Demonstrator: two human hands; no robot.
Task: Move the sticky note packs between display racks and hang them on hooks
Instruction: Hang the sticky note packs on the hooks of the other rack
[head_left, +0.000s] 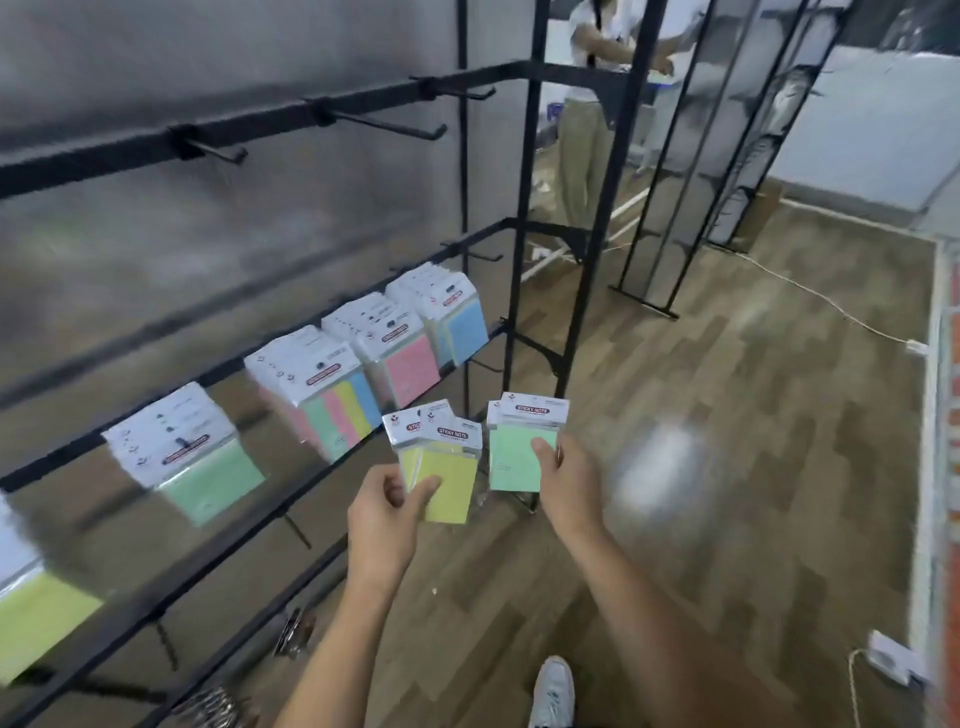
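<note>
My left hand (387, 512) grips two yellow sticky note packs (447, 480) by their lower left corner. My right hand (563, 480) pinches the green sticky note packs (511, 460), thumb on the front face. Both sets are held upright in front of a black display rack (535, 208). On the rack's middle rail hang several bunches of packs: green (192, 457), multicolour (322, 395), pink (395, 348) and blue (447, 312). The top rail carries three bare hooks, at the left (218, 150), in the middle (384, 124) and at the right (460, 92).
A yellow-green bunch (36, 613) hangs at the far left. Another black rack (691, 156) stands further back on the wooden floor. A person (597, 104) stands behind the racks. A white cable (831, 306) crosses the floor. My shoe (553, 691) shows at the bottom.
</note>
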